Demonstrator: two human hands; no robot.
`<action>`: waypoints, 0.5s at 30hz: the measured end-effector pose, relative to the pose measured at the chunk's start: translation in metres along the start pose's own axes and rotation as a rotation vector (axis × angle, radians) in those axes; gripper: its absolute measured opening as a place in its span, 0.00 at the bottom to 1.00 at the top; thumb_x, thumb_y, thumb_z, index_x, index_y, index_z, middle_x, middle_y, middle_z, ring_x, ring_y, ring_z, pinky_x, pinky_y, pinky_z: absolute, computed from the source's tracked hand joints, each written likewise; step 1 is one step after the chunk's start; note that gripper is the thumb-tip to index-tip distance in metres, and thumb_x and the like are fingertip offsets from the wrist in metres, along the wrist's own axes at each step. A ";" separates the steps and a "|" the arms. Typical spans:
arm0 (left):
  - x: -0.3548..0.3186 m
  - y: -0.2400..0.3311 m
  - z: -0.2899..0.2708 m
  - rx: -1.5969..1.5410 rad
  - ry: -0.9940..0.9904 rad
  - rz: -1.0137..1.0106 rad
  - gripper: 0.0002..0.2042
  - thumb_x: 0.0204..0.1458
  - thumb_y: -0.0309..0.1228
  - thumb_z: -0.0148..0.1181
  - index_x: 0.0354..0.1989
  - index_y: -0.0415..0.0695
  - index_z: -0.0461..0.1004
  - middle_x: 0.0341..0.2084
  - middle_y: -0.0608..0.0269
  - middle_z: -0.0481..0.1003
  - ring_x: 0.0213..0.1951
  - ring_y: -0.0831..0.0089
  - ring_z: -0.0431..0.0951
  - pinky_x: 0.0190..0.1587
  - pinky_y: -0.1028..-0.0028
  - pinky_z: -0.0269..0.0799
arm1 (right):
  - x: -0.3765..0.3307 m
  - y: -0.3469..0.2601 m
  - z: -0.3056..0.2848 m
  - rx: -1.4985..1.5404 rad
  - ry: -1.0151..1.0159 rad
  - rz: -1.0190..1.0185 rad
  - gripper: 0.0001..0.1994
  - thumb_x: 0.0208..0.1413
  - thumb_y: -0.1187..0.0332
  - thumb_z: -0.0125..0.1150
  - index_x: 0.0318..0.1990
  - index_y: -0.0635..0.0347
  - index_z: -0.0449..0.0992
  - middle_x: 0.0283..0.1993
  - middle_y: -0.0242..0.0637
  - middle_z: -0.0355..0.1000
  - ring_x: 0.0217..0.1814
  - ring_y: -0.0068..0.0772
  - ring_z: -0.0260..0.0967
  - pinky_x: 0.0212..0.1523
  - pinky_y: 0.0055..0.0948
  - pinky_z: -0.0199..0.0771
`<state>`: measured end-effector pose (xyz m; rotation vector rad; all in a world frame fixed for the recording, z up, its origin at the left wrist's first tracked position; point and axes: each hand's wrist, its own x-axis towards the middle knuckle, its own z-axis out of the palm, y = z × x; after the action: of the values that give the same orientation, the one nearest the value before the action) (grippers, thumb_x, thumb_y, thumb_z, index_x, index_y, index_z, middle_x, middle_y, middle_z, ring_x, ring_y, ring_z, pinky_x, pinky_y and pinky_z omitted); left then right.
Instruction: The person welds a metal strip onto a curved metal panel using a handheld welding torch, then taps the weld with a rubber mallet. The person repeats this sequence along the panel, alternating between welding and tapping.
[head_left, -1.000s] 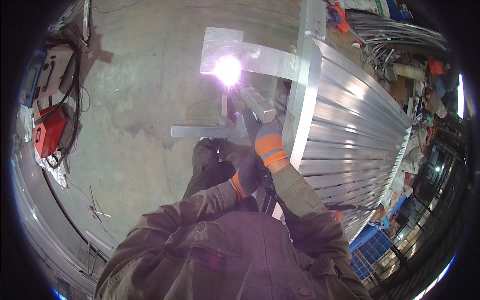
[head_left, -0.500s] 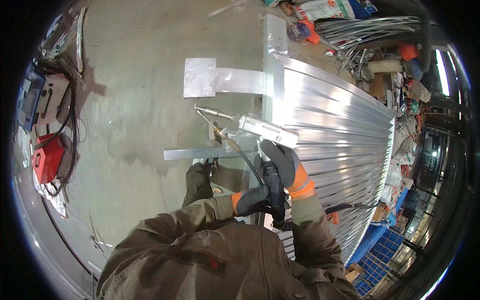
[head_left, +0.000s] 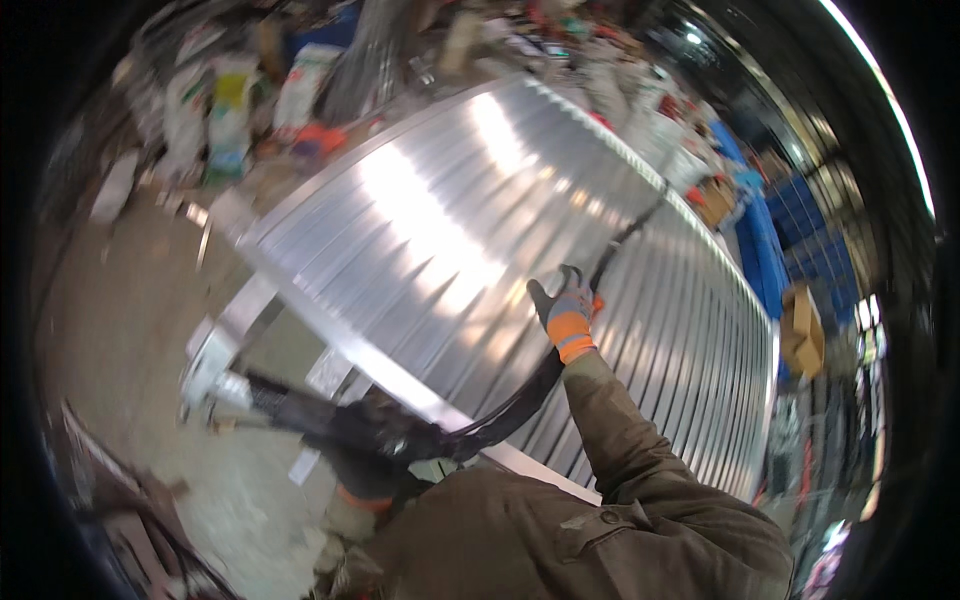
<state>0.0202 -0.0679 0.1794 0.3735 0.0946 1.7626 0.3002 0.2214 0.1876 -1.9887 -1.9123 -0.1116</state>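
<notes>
A ribbed silver metal panel (head_left: 430, 250) lies in front of me. Over its middle my right hand (head_left: 566, 303), in a grey and orange glove, reaches out with thumb and fingers apart. A thick black cable (head_left: 535, 392) runs across the panel and passes close by that hand; whether they touch I cannot tell. At the lower left, my left hand (head_left: 365, 472) is wrapped round the dark handle of a handheld welding gun (head_left: 218, 378). The gun's pale head points left, beyond the panel's edge. Motion blur and the black sleeving partly hide the left fingers.
Several filled sacks (head_left: 230, 120) and bundled metal strips (head_left: 365, 65) stand beyond the panel. Blue crates (head_left: 800, 215) and a cardboard box (head_left: 802, 330) are at the right. Dark cables (head_left: 150, 510) lie near equipment at the lower left.
My view has swung right. My right hand has let go of the welding gun and reached out over the panel. The gun has moved to the lower left with my left hand.
</notes>
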 end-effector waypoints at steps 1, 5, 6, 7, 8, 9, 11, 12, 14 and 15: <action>-0.009 -0.011 0.020 -0.159 0.116 0.032 0.49 0.58 0.82 0.38 0.59 0.43 0.73 0.50 0.43 0.80 0.54 0.41 0.82 0.56 0.36 0.78 | 0.001 0.051 0.001 0.017 0.026 0.248 0.39 0.56 0.41 0.74 0.69 0.55 0.72 0.68 0.49 0.69 0.66 0.57 0.70 0.65 0.51 0.73; -0.027 -0.054 0.084 0.114 0.055 0.105 0.38 0.66 0.74 0.40 0.63 0.54 0.75 0.50 0.61 0.82 0.50 0.55 0.84 0.54 0.36 0.79 | 0.004 0.185 0.015 1.054 -0.344 0.694 0.28 0.68 0.55 0.66 0.70 0.58 0.73 0.59 0.35 0.81 0.60 0.36 0.79 0.56 0.35 0.79; -0.038 -0.066 0.097 0.098 0.124 0.096 0.38 0.66 0.74 0.40 0.63 0.53 0.74 0.50 0.61 0.82 0.49 0.54 0.85 0.54 0.34 0.78 | 0.007 0.202 0.019 1.269 -0.436 0.768 0.28 0.68 0.56 0.65 0.70 0.59 0.73 0.59 0.35 0.81 0.60 0.36 0.79 0.56 0.35 0.79; -0.041 -0.077 0.105 0.112 0.108 0.067 0.39 0.66 0.74 0.40 0.63 0.52 0.74 0.50 0.60 0.82 0.50 0.53 0.85 0.54 0.33 0.78 | 0.014 0.217 0.021 1.371 -0.405 0.812 0.28 0.69 0.56 0.64 0.71 0.59 0.72 0.59 0.36 0.81 0.60 0.36 0.79 0.56 0.34 0.79; -0.047 -0.083 0.114 0.127 0.115 0.036 0.39 0.66 0.73 0.40 0.64 0.51 0.73 0.50 0.60 0.83 0.50 0.52 0.85 0.53 0.31 0.78 | 0.022 0.231 0.021 1.391 -0.348 0.736 0.27 0.69 0.56 0.64 0.71 0.59 0.72 0.59 0.36 0.81 0.60 0.36 0.79 0.56 0.34 0.80; -0.049 -0.085 0.123 0.157 0.046 0.074 0.40 0.66 0.73 0.41 0.65 0.49 0.72 0.52 0.59 0.82 0.54 0.50 0.84 0.55 0.31 0.76 | 0.029 0.248 0.010 1.384 -0.264 0.702 0.27 0.69 0.57 0.63 0.71 0.60 0.72 0.59 0.36 0.81 0.60 0.36 0.79 0.56 0.34 0.80; -0.054 -0.103 0.137 0.212 0.068 0.000 0.39 0.66 0.73 0.41 0.63 0.50 0.74 0.50 0.62 0.82 0.53 0.55 0.83 0.51 0.40 0.80 | 0.039 0.300 -0.020 1.319 -0.085 0.685 0.27 0.70 0.58 0.62 0.71 0.60 0.72 0.60 0.37 0.81 0.60 0.36 0.79 0.56 0.34 0.80; -0.053 -0.110 0.145 0.240 0.016 -0.060 0.38 0.66 0.72 0.42 0.62 0.50 0.75 0.49 0.64 0.83 0.52 0.58 0.82 0.49 0.44 0.82 | 0.041 0.334 -0.043 1.258 0.024 0.668 0.27 0.70 0.58 0.61 0.71 0.61 0.72 0.60 0.38 0.81 0.60 0.36 0.79 0.55 0.34 0.80; -0.042 -0.128 0.161 0.159 0.020 -0.068 0.38 0.67 0.70 0.45 0.64 0.46 0.73 0.57 0.59 0.79 0.61 0.54 0.78 0.59 0.40 0.77 | 0.035 0.414 -0.106 1.105 0.249 0.637 0.26 0.71 0.59 0.60 0.72 0.61 0.71 0.60 0.39 0.81 0.59 0.36 0.79 0.55 0.33 0.81; -0.035 -0.138 0.170 0.104 0.003 -0.141 0.37 0.67 0.68 0.47 0.65 0.46 0.72 0.59 0.56 0.78 0.64 0.52 0.76 0.63 0.36 0.72 | 0.023 0.458 -0.145 1.025 0.354 0.623 0.26 0.71 0.59 0.60 0.72 0.62 0.71 0.60 0.39 0.81 0.59 0.36 0.79 0.55 0.33 0.81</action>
<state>0.2074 -0.0940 0.2965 0.4298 0.2107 1.6226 0.7783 0.1945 0.2311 -1.5531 -0.7662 0.5336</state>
